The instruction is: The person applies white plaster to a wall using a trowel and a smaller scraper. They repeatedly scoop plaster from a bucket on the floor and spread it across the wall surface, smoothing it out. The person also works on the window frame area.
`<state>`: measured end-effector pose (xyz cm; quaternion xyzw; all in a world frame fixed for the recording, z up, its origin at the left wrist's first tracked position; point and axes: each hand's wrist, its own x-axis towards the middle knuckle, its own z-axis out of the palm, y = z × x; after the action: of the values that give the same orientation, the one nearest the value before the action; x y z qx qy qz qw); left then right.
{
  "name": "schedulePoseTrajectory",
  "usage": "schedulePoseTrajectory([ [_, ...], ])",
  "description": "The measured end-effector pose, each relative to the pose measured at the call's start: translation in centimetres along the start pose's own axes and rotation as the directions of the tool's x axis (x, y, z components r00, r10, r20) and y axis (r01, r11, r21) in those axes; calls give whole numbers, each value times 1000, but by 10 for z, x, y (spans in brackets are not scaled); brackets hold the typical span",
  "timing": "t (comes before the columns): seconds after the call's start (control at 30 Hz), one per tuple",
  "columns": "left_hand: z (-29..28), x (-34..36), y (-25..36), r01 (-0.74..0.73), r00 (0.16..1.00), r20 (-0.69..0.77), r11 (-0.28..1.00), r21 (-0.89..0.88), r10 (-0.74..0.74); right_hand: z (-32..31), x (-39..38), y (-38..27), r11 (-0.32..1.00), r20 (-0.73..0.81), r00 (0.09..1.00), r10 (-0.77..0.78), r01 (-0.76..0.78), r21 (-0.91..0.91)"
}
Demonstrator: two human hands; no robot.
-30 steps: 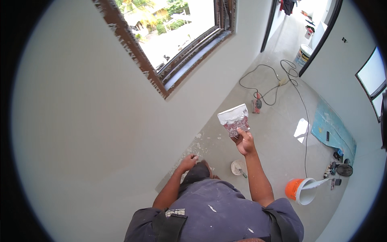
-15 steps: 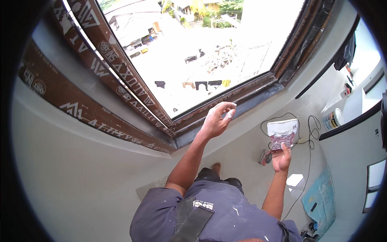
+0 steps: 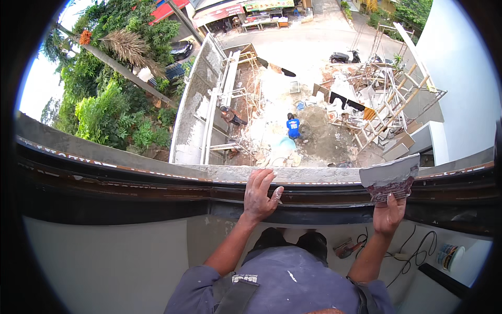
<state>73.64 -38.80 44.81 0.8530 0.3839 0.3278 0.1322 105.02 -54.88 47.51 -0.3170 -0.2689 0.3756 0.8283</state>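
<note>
My left hand (image 3: 260, 198) is at the dark window frame (image 3: 314, 200), its fingers spread toward the rough outer ledge (image 3: 306, 174). White dust marks its fingers, and nothing is in it. Whether the fingertips press on the ledge, I cannot tell. In my right hand (image 3: 389, 217) is a flat putty plate (image 3: 389, 175), gripped by its lower edge over the right part of the frame. White putty coats its upper part; reddish streaks show on the lower part.
Indoors, a dark cable (image 3: 418, 261), a round tub (image 3: 451, 256) and a tool with a reddish-grey base (image 3: 345, 248) lie below right. Outside and far below are a person in blue (image 3: 293, 127), another person (image 3: 231, 115), a rubble pile (image 3: 361, 99) and a grey wall (image 3: 196, 99).
My view has swung to face out of the window, showing the yard below. My left hand has opened its fingers and reaches to the ledge. My right hand still holds the putty plate.
</note>
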Motion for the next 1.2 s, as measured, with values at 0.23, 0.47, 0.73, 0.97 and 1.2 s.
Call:
schedulePoseTrajectory([
  [0.23,24,4,5,70,998,-17,984,161,-68,-35,96,0,999,-101,995,-7,2,-43],
  [0.47,33,5,5,106,989,-123,979,172,-85,-61,117,13,992,-213,976,53,-76,-101],
  [0.73,33,9,8,117,985,-148,977,179,-91,-72,124,19,979,-193,965,178,-193,-66],
  [0.97,34,12,9,100,982,-175,977,191,-67,-70,125,19,974,-199,961,191,-210,-83],
  [1.2,31,12,5,114,983,-164,977,180,-85,-64,125,21,980,-268,948,173,-192,-45],
])
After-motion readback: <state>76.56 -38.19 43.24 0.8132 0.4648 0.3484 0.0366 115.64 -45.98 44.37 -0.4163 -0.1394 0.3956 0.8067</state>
